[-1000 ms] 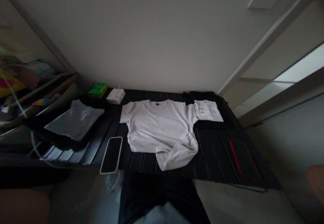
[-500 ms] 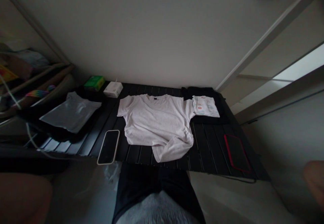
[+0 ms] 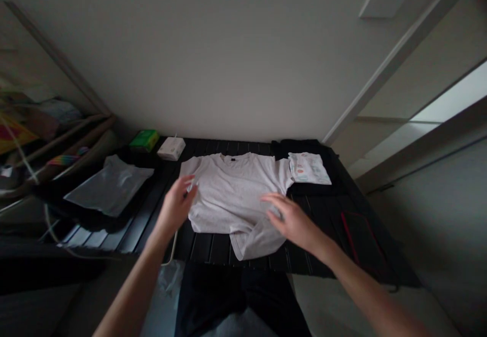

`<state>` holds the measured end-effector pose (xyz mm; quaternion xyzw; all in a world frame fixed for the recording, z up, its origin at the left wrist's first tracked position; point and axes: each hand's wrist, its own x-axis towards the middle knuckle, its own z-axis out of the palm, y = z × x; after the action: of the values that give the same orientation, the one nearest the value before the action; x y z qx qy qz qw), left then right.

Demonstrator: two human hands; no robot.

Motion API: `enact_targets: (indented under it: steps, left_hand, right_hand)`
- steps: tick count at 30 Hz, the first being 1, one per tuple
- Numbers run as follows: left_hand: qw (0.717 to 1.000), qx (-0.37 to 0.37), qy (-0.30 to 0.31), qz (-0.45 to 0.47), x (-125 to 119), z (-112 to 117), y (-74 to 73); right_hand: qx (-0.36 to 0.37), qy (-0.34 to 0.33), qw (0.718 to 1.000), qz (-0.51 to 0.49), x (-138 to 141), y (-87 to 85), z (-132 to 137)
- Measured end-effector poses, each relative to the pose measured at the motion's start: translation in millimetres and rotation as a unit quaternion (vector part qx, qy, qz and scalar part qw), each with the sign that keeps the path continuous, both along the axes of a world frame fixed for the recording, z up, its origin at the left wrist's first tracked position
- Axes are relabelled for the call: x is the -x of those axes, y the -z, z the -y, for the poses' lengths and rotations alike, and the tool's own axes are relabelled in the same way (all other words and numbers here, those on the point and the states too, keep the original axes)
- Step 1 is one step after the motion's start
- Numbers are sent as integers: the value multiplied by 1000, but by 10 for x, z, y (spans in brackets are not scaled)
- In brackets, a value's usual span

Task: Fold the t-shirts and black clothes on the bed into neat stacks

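A pale T-shirt (image 3: 228,190) lies spread on the black slatted table (image 3: 201,248), neck toward the wall. Its lower right corner is folded over at an angle. My left hand (image 3: 178,202) is at the shirt's left side, near the sleeve, fingers apart and holding nothing. Over the right part of the shirt is my right hand (image 3: 291,217), thumb and fingers spread, also without anything in it. Whether either hand touches the cloth I cannot tell. My left forearm covers most of a phone with a pale edge (image 3: 174,248).
At the right sit a folded white printed cloth (image 3: 310,168) on dark fabric (image 3: 300,146) and a red-edged phone (image 3: 363,240). Left are a clear plastic bag (image 3: 110,187), a white box (image 3: 171,148) and a green pack (image 3: 144,140). The wall (image 3: 236,63) rises behind.
Both hands have come in from the lower sides of the view to above the shirt. The view has tilted slightly upward. The shirt looks the same.
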<state>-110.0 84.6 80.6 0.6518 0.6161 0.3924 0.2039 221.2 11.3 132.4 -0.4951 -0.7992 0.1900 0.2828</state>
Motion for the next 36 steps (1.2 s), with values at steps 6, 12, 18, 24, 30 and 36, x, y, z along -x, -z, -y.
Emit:
enact_targets:
  steps: [6, 12, 18, 24, 30, 36]
  left_hand:
    - [959, 104, -125, -231, -361, 561, 651]
    - [994, 34, -94, -48, -293, 587, 693]
    - [993, -10, -117, 33, -128, 314, 286]
    - [923, 234, -41, -303, 138, 250, 5]
    - [891, 189, -29, -412, 156, 101, -31]
    - [912, 189, -158, -329, 218, -629, 320]
  right_hand:
    - [91, -125, 970, 190, 277, 971, 250]
    - [26, -91, 981, 171, 207, 905, 289]
    - [14, -91, 993, 77, -68, 429, 388]
    - [163, -163, 960, 157, -239, -104, 630]
    - [232, -149, 956, 96, -275, 159, 232]
    - [97, 71, 985, 121, -85, 864, -641]
